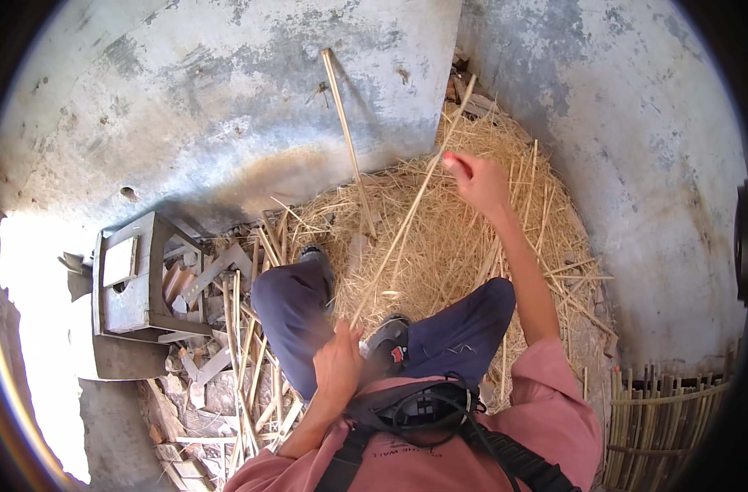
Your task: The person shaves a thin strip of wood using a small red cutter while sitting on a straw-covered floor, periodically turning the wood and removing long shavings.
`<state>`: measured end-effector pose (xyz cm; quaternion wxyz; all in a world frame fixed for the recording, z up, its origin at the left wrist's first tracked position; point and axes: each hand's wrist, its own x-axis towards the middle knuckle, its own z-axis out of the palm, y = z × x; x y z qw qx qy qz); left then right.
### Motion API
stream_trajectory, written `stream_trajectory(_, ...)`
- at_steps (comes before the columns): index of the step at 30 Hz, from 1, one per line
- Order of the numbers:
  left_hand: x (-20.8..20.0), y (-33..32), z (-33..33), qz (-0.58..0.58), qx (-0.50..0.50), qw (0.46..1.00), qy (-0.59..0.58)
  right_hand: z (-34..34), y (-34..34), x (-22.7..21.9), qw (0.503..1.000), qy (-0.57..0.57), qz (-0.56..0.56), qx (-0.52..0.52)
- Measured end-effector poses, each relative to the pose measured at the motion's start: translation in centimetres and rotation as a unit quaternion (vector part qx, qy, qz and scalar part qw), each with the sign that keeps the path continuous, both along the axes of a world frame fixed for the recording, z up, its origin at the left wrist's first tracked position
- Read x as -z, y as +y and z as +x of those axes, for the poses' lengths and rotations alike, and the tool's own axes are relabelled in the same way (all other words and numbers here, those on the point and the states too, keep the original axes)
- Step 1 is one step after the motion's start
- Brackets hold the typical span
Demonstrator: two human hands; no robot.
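While our left hand has fingers clamped round lower end of long bamboo strip, our right hand sits beside strip's upper part, fingers curled; whether they pinch it, we cannot tell. Strip slants up and rightward above straw-coloured shavings. Second strip leans near weathered wall. Open-sided wooden box at left; slatted bamboo panel lower right.

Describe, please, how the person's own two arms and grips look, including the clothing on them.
The left grip and right grip are bare hands. The left forearm and right forearm are bare too. The sleeves are pink, short and loose. Black straps cross the pink shirt.
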<state>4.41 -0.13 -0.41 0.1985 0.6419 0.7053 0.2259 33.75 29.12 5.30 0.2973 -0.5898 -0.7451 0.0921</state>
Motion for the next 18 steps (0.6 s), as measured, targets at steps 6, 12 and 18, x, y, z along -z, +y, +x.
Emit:
stream_trajectory(6,-0.5,-2.3,-0.4,-0.016,0.016,1.0,-0.013,3.7,4.1,-0.7,0.992,-0.078,-0.058,0.076)
stream_trajectory(12,-0.4,-2.6,-1.5,-0.018,0.042,0.999,-0.013,7.5,6.6,-0.2,0.994,-0.057,-0.002,0.089)
stream_trajectory(18,-1.3,-1.2,-3.4,-0.092,0.08,0.982,-0.148,10.2,8.8,0.5,0.981,0.072,-0.178,0.018)
